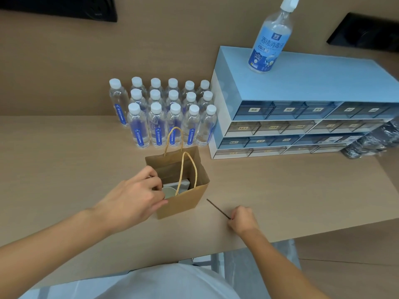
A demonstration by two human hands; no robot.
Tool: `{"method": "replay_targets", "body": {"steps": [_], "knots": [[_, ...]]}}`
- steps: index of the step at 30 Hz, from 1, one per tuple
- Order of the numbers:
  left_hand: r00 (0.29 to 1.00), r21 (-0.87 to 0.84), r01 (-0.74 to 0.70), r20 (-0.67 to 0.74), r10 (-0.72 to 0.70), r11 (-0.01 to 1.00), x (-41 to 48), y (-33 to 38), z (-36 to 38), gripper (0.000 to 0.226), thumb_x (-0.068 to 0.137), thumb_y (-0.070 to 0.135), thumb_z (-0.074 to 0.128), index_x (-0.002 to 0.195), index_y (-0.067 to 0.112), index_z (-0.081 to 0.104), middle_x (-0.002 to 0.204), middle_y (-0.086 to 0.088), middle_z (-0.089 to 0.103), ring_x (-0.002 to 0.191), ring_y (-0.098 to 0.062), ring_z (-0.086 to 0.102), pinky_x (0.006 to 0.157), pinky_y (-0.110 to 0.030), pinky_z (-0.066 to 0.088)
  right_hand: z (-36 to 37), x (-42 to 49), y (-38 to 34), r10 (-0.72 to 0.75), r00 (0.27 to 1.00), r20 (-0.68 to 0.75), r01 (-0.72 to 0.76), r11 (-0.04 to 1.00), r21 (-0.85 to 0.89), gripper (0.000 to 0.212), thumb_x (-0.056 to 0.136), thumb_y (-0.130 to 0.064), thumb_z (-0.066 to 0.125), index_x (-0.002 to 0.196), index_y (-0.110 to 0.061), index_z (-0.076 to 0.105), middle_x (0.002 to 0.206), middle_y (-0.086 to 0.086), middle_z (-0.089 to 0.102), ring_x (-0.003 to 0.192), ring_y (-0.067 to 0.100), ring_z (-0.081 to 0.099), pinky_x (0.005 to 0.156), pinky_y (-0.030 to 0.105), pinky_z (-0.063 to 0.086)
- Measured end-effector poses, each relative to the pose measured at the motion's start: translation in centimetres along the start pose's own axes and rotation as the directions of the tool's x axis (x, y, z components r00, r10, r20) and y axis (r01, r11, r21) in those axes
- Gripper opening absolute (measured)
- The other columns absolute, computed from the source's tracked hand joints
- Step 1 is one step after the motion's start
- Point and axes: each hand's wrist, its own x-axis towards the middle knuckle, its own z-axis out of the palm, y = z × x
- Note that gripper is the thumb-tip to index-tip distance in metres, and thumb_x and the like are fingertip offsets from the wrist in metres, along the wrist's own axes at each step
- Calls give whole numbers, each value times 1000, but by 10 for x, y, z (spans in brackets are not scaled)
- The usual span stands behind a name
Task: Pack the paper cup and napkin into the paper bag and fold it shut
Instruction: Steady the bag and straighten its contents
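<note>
The open brown kraft paper bag with twisted paper handles stands upright on the beige wooden table. Inside it sit a pale round paper cup and, behind the cup, a white folded napkin. The left hand pinches the bag's near-left rim. The right hand, right of the bag, is closed on a thin dark stick. Judged light and easily creased; grip both top edges for folding.

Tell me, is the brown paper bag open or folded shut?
Open. The paper bag stands upright with its top spread wide, handles up, and the paper cup and white napkin show inside.
</note>
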Motion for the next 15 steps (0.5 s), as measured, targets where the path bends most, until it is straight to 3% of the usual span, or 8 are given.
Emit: {"method": "replay_targets", "body": {"steps": [4,8,10,12,13,15], "knots": [[1000,8,1,19,-1,1000,1,1,0,51,95,46,32,77,14,68,85,1,62,101,-25,51,57,-38,58,1,-1,-12,-48,999,23,51,984,-170,25,78,-19,56,98,-9,66,106,12,66,96,33,66,77,33,54],[1000,-6,0,19,0,1000,-1,1,-1,36,94,39,51,76,13,67,84,-1,62,101,-26,51,57,-39,58,-3,-2,-17,-47,997,59,57,982,-181,31,75,-18,51,99,-10,67,105,11,67,95,32,66,77,33,56],[1000,-7,-3,29,4,1000,-1,0,-1,33,93,38,54,76,14,67,84,-1,62,101,-25,51,56,-39,58,-14,-8,-21,-59,995,81,65,996,-66,22,72,-14,50,86,-11,66,91,11,67,85,31,66,69,29,54],[1000,3,-8,22,7,1000,-1,-1,-2,32,93,38,54,76,15,66,84,0,62,101,-24,52,53,-38,58,-33,-14,-30,-125,990,61,114,979,168,14,71,-6,51,62,-16,53,64,8,58,67,29,61,56,28,46],[1000,5,-8,18,7,1000,-1,-1,-2,32,93,38,54,76,15,66,84,0,62,101,-24,52,53,-38,58,-47,-18,-35,-153,988,28,137,942,305,23,72,-2,53,56,-17,45,55,8,53,57,27,58,50,27,42],[1000,-3,3,24,-3,1000,-1,-3,-1,32,94,39,53,78,15,66,86,0,62,104,-24,51,54,-38,58,-89,-32,-47,-200,977,-75,210,832,513,24,75,-3,58,57,-15,47,47,8,55,41,21,49,38,22,36]]}}
